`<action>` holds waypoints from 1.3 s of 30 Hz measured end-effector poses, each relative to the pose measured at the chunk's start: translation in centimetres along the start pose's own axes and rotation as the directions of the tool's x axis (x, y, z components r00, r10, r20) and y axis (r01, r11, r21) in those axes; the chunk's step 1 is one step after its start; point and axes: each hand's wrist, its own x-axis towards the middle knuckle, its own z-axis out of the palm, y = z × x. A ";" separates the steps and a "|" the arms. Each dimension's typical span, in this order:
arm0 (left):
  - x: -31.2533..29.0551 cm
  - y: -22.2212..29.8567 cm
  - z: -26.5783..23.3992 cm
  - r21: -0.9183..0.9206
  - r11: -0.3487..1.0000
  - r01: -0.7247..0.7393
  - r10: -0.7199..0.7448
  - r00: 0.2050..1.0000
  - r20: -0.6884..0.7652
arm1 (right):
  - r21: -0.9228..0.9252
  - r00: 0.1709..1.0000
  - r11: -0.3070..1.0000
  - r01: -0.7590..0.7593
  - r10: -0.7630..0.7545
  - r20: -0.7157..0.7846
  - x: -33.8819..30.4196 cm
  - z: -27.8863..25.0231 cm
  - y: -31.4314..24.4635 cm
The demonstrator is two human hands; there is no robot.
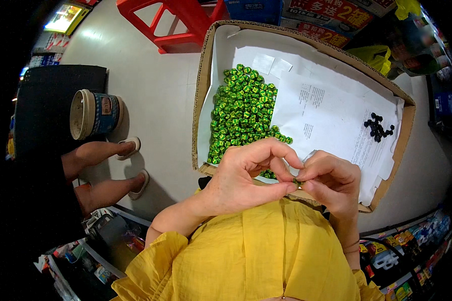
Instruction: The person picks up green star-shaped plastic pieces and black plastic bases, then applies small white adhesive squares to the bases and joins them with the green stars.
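Close to my body, over the near side of a shallow cardboard box [200,108], my two hands meet fingertip to fingertip. My left hand [243,173] is closed in a pinch, thumb and fingers on a tiny green faceted piece [298,181]. From the other side, the thumb and fingers of my right hand [334,180] pinch the same piece, mostly hiding it. Many similar green and yellow faceted pieces [243,108] are heaped in the left half of the box. A small group of black pieces [376,128] lies at the right on white printed paper [331,108].
A red plastic stool [181,22] stands beyond the box's far left corner. Left on the floor are a bucket [95,114] and another person's legs [105,188]. Stocked shelves [402,256] line the lower right. Stacked printed cartons [321,20] sit behind the box.
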 end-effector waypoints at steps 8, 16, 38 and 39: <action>-0.4 0.0 0.6 -0.096 0.990 0.100 -0.102 0.995 -0.009 | -0.359 0.880 0.806 0.471 -0.397 0.261 0.7 -1.6 0.7; -0.2 -0.4 1.3 -0.245 0.965 0.096 -0.108 0.994 -0.035 | -0.562 0.737 0.494 0.663 -0.563 0.374 0.9 -1.7 -0.3; 1.6 -2.8 0.9 0.031 0.914 -0.404 0.405 0.914 -0.013 | 0.520 0.986 0.853 0.043 0.049 -0.162 -0.6 1.4 1.8; 1.8 -3.2 0.8 0.040 0.892 -0.451 0.451 0.892 -0.004 | 0.520 0.985 0.853 0.043 0.049 -0.163 -0.7 1.6 1.7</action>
